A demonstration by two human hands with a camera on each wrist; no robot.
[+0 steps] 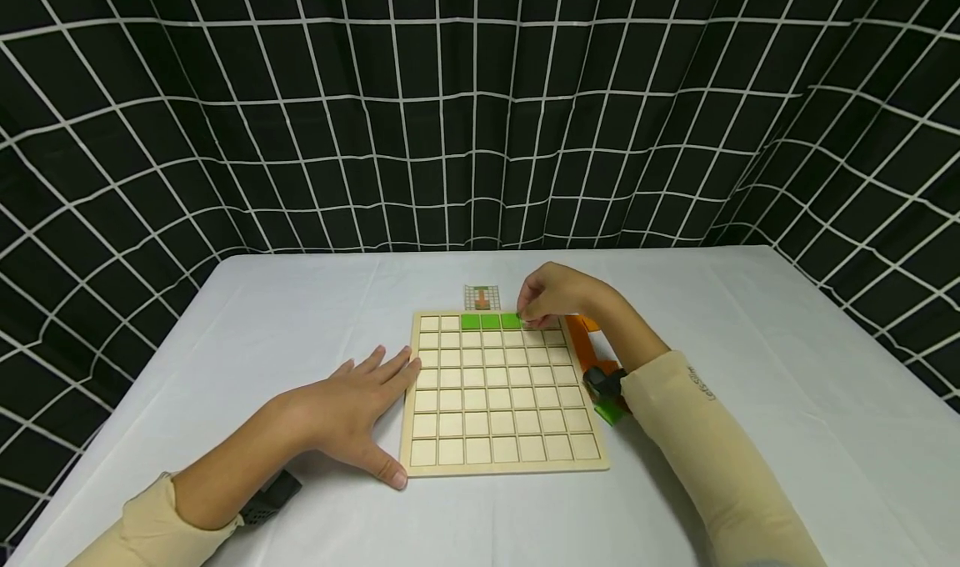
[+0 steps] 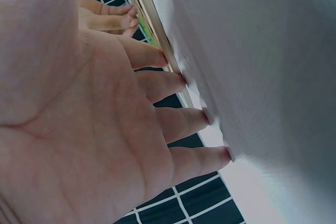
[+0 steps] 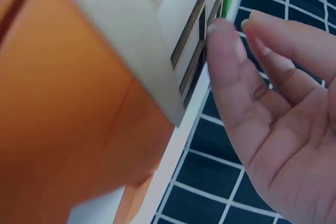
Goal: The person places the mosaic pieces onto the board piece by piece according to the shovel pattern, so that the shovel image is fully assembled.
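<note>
A wooden grid board [image 1: 500, 400] lies on the white table. In its top row sits a strip of green squares [image 1: 491, 322]. My right hand [image 1: 551, 293] is over the right part of that row, its bent fingertips right at the strip's right end. In the right wrist view, the thumb [image 3: 226, 51] is close to the board and a gap separates it from the forefinger, with nothing visible between them. My left hand [image 1: 348, 408] lies with spread fingers along the board's left edge, fingertips and thumb at the rim. The left wrist view shows its straight fingers [image 2: 181, 121] touching the white cloth.
Behind the board lies a small pattern card [image 1: 482, 298]. To its right are orange pieces [image 1: 581, 343], a lighter orange piece [image 1: 590, 323] and a green piece [image 1: 609, 411], partly hidden by the right arm. A black curtain with white grid lines [image 1: 480, 117] surrounds the table.
</note>
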